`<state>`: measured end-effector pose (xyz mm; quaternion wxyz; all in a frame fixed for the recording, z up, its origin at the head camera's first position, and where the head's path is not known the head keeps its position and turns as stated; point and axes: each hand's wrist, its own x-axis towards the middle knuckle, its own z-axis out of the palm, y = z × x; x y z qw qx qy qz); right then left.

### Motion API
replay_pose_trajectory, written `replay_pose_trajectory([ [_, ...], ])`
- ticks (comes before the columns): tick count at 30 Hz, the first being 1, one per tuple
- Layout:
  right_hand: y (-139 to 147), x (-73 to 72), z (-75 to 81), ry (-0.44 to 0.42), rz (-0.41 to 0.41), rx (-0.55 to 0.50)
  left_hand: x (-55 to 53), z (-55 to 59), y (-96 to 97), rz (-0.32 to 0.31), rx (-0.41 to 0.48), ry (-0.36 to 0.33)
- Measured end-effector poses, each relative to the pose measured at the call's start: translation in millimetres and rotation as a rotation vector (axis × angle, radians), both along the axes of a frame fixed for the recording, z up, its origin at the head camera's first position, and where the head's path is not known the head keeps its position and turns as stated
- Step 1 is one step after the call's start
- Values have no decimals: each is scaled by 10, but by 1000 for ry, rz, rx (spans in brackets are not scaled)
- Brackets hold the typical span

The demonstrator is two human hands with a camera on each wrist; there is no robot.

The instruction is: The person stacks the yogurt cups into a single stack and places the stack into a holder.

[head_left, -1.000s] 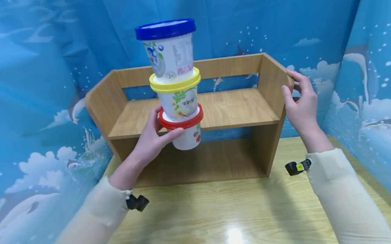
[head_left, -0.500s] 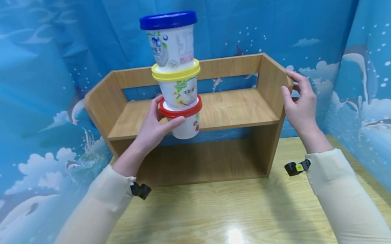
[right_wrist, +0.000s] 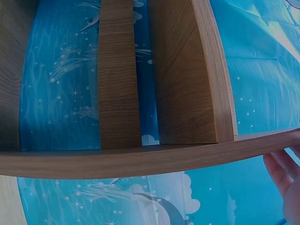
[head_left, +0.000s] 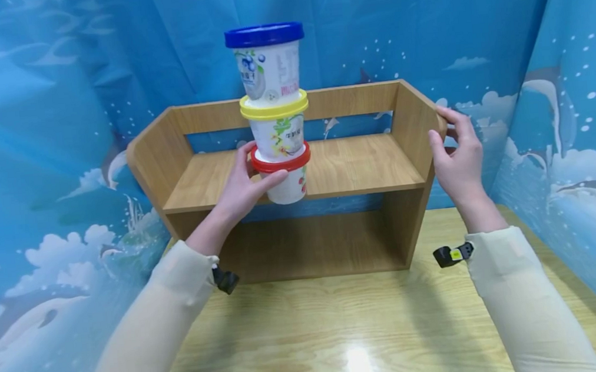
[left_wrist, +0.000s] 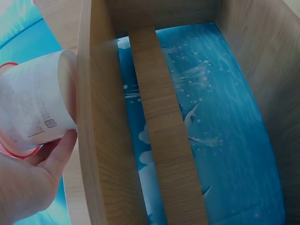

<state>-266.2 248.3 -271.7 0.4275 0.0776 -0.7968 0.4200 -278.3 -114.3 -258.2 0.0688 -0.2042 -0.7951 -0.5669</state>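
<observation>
Three white paper tubs stand stacked in one column in the head view. The lowest tub (head_left: pixel 287 187) has a red lid, the middle tub (head_left: pixel 279 137) a yellow lid, and the top tub (head_left: pixel 270 70) a dark blue lid. My left hand (head_left: pixel 242 188) grips the red-lidded tub from the left, thumb across its front. In the left wrist view this tub (left_wrist: pixel 37 98) appears beside the shelf board's front edge (left_wrist: pixel 89 117). My right hand (head_left: pixel 457 157) pinches the front edge of the right side panel (head_left: pixel 422 122) of the wooden shelf (head_left: pixel 365 162).
A lower compartment (head_left: pixel 329 242) lies under the middle board. The shelf stands on a light wooden table (head_left: pixel 310 326). Blue curtains with dolphin prints (head_left: pixel 71 82) hang behind and at both sides. A black wrist camera (head_left: pixel 226 279) sits on the left cuff.
My left hand has carried the stack of tubs to the right, upward overall and a little farther from the head camera. My right hand has stayed on the side panel.
</observation>
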Motion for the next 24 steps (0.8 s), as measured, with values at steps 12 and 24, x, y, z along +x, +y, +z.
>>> replay_pose_trajectory([
  [12, 0, -9, 5, 7, 7, 0, -144, 3, 46, 52, 8, -15],
  [24, -2, -14, -4, -3, -3, -2, -283, -14, 93, 68, 24, -52],
])
